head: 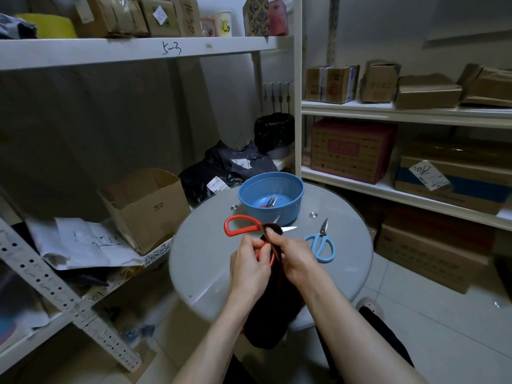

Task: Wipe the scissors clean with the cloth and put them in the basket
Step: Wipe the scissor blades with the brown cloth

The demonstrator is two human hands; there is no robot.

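**Head view above the table (205, 261)**

One wide-angle camera, worn on the head, looks forward and down from above the table's near edge. It sits close: left hand (249, 263) and right hand (297, 257) meet mid-frame over the table, shelves (401, 116) rising behind it.

cloth (274, 306) round red scissors (241, 217), blue basket (288, 212) behind

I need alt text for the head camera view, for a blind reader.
A person's left hand holds red-handled scissors by a handle while the right hand pinches a dark cloth round the blades, above a round glass table. Blue-handled scissors lie on it at right; a blue basket behind holds a small pair.
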